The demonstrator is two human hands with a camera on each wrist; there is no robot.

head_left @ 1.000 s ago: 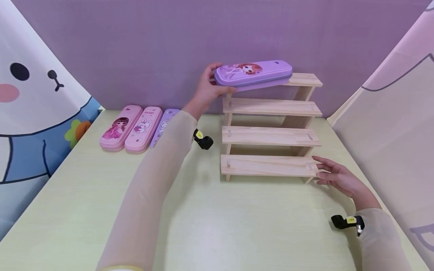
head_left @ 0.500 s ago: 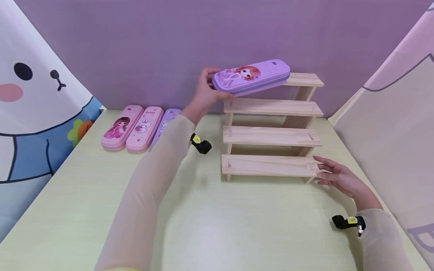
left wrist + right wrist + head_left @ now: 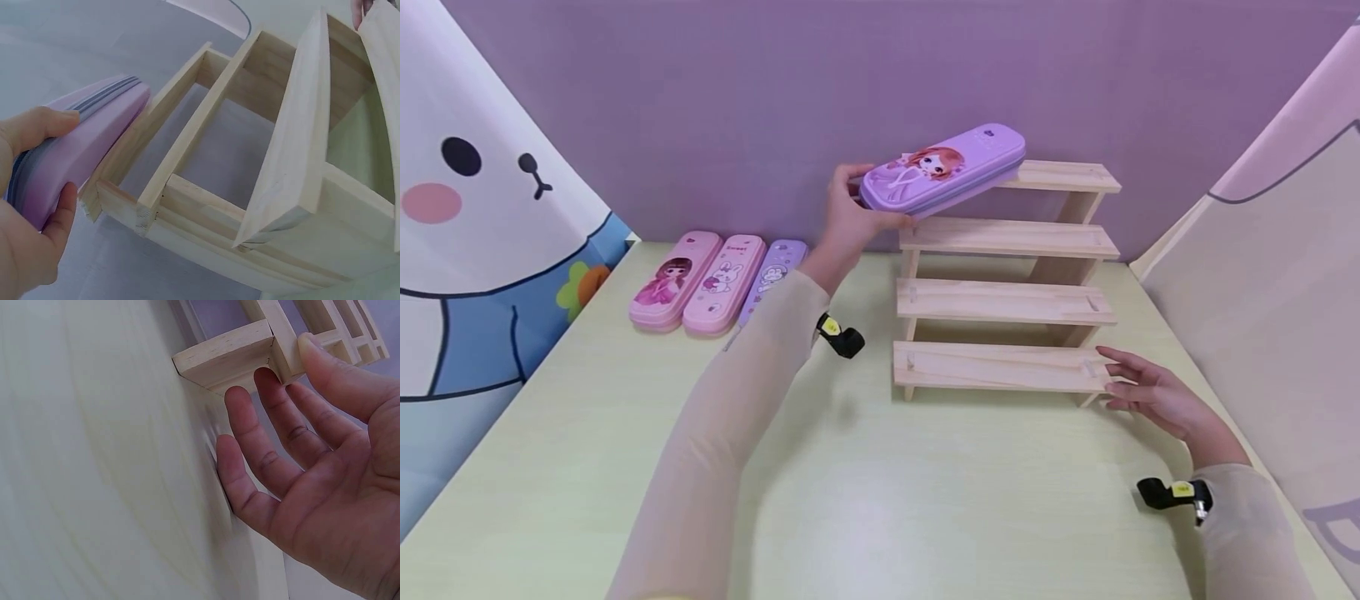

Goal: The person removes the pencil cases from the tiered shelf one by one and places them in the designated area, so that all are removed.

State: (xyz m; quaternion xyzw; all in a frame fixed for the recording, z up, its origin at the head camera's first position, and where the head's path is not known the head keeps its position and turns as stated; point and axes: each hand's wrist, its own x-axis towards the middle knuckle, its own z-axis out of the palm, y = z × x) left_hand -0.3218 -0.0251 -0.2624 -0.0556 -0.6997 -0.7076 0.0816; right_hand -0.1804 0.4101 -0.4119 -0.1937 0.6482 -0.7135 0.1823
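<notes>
Against a purple backdrop on a pale green table (image 3: pixel 865 500), your left hand (image 3: pixel 846 218) clamps the purple pencil case (image 3: pixel 943 168) by its left end, tilted over the wooden stepped rack (image 3: pixel 1003 302). Your right hand (image 3: pixel 1153 396), fingers straight and spread, touches the rack's near right corner.

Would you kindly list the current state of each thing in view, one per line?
Purple pencil case: closed, tilted, far end on the rack's top step.
Left hand: holds the purple pencil case's near end.
Right hand: fingers straight, touching the rack's bottom step.
Wooden step rack: upright on the table, lower steps bare.
Three pencil cases: closed, flat, side by side.
</notes>
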